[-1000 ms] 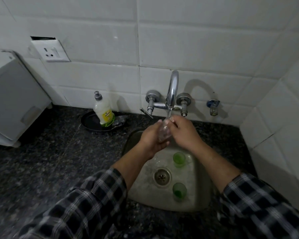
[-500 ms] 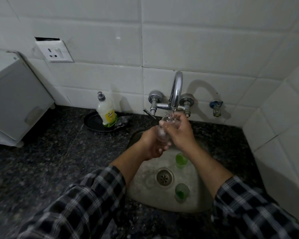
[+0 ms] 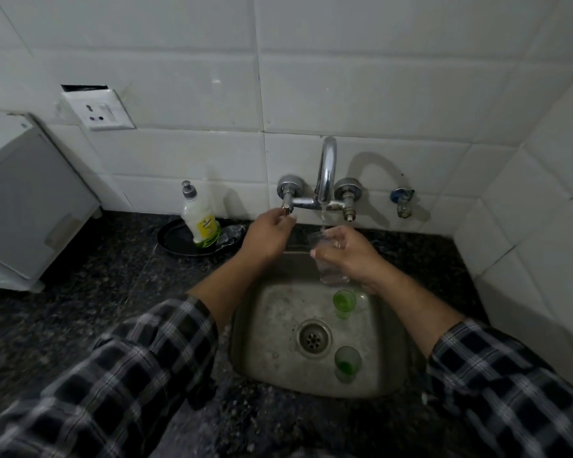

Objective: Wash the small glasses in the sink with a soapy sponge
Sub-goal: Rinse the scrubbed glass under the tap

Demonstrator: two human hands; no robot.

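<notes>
With your left hand [image 3: 268, 233] pinching the left tap handle [image 3: 287, 209], turn it in small steps, so the stream from the spout [image 3: 326, 173] runs thin and does not splash onto the bench [image 3: 113, 276]. Your right hand [image 3: 349, 256] grips the clear glass [image 3: 328, 264], mouth up under that stream. Hold it low on the wall and roll it gently, as wet glass probably slips. It is small and transparent, held above the back of the sink [image 3: 265, 325]. Right of the drain [image 3: 313, 337] two green-tinted glasses stand upright, the far green glass [image 3: 344, 300] and the near green glass [image 3: 347, 361].
</notes>
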